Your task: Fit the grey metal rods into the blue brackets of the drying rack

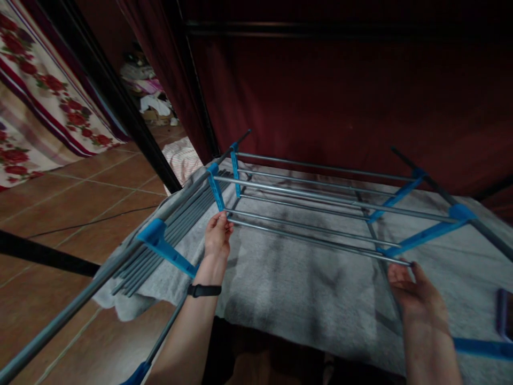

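Observation:
A half-built rack of grey metal tubes and blue plastic brackets lies on its side on a grey blanket. My left hand pinches the left end of its nearest tube, just below a blue bracket. The tube's right end is between the thumb and fingers of my right hand, beside another blue bracket. Several crossbars run between the two sides. Whether the tube ends are seated in the brackets cannot be made out.
Several loose grey tubes lie together at the left of the blanket. Another blue bracket sits on the long left pole. A phone-like object lies at the right edge. Black bed-frame posts and a dark red curtain stand around.

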`<control>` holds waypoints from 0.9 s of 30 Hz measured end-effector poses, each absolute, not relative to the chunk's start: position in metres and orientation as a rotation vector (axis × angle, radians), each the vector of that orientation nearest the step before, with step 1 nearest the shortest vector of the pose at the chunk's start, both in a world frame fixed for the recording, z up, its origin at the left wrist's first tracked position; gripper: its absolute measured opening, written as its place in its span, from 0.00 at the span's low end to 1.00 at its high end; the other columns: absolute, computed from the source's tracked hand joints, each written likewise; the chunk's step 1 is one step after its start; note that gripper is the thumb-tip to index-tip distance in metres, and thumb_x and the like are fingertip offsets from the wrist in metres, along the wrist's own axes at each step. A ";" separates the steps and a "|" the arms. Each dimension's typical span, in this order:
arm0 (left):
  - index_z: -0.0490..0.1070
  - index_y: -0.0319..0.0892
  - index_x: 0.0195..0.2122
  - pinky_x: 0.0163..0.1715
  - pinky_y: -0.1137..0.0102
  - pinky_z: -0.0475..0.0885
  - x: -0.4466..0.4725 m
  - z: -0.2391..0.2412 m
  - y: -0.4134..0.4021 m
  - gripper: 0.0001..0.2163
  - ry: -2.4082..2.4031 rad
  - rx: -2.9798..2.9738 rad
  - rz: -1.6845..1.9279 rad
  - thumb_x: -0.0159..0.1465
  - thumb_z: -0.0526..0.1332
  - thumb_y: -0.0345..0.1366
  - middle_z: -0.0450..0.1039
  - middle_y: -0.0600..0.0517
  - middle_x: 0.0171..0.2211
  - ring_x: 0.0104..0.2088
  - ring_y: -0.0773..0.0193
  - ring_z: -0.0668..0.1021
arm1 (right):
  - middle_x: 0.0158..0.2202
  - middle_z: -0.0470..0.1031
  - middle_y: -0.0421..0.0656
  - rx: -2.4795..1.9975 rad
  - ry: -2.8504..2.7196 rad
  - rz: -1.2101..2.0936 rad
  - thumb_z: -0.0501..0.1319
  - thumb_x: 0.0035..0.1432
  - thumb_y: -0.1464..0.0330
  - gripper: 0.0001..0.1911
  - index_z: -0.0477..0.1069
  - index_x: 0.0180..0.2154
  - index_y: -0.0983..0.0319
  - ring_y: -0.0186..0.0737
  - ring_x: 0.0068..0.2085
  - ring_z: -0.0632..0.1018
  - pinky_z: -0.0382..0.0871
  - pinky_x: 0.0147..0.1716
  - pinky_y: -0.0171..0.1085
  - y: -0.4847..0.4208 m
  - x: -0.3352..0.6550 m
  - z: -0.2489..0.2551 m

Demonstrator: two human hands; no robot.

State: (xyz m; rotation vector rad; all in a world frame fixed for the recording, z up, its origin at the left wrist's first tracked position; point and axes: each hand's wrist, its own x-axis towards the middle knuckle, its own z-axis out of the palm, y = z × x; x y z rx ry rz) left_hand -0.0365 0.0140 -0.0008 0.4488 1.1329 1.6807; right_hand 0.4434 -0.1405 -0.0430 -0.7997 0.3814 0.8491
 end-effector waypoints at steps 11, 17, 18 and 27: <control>0.76 0.37 0.40 0.23 0.78 0.69 -0.037 0.010 0.006 0.04 1.155 0.396 1.617 0.68 0.61 0.29 0.80 0.50 0.29 0.21 0.72 0.76 | 0.50 0.77 0.49 -0.913 0.325 0.775 0.52 0.59 0.77 0.13 0.71 0.29 0.58 0.38 0.37 0.84 0.84 0.31 0.39 -0.141 0.424 -0.026; 0.74 0.38 0.40 0.23 0.78 0.69 -0.038 0.015 0.002 0.03 1.167 0.379 1.650 0.67 0.61 0.27 0.80 0.50 0.29 0.21 0.71 0.75 | 0.44 0.78 0.48 -0.920 0.310 0.779 0.53 0.52 0.78 0.13 0.72 0.30 0.57 0.37 0.39 0.83 0.85 0.35 0.38 -0.143 0.427 -0.030; 0.74 0.39 0.39 0.22 0.78 0.69 -0.039 0.016 0.002 0.03 1.181 0.364 1.654 0.67 0.61 0.27 0.80 0.50 0.28 0.21 0.71 0.75 | 0.42 0.78 0.46 -0.931 0.303 0.786 0.53 0.53 0.78 0.12 0.72 0.31 0.58 0.36 0.38 0.83 0.85 0.35 0.38 -0.143 0.428 -0.030; 0.70 0.39 0.30 0.25 0.76 0.72 -0.046 0.017 0.002 0.07 1.324 0.268 1.624 0.63 0.60 0.22 0.76 0.53 0.24 0.23 0.69 0.76 | 0.34 0.80 0.39 -0.930 0.212 0.826 0.56 0.66 0.75 0.07 0.72 0.36 0.60 0.31 0.33 0.83 0.83 0.36 0.32 -0.142 0.421 -0.030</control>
